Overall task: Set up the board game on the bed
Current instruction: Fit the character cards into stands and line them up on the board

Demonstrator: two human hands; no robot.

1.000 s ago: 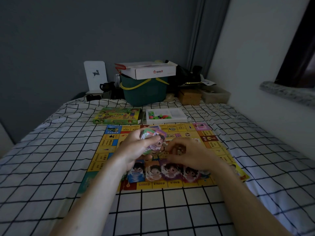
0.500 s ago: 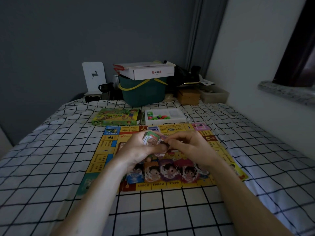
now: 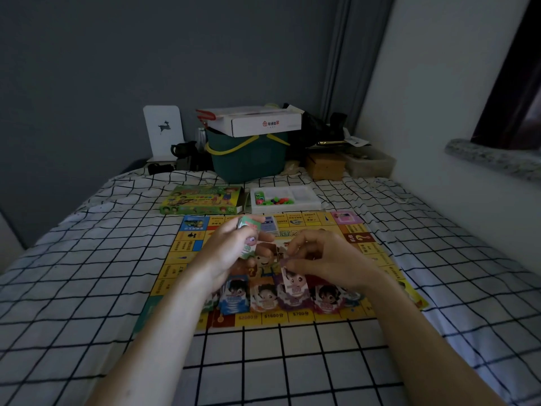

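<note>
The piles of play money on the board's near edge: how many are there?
4 show clearly: blue, orange, purple under the note that the right hand pinches, pink. The arms may hide more at both ends.

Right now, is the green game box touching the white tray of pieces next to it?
Apart. The head view shows a strip of checked bedsheet between the green game box and the white tray.

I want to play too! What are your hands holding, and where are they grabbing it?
The left hand grips a stack of play-money notes around its middle. The right hand pinches one purple note by its top edge.
</note>
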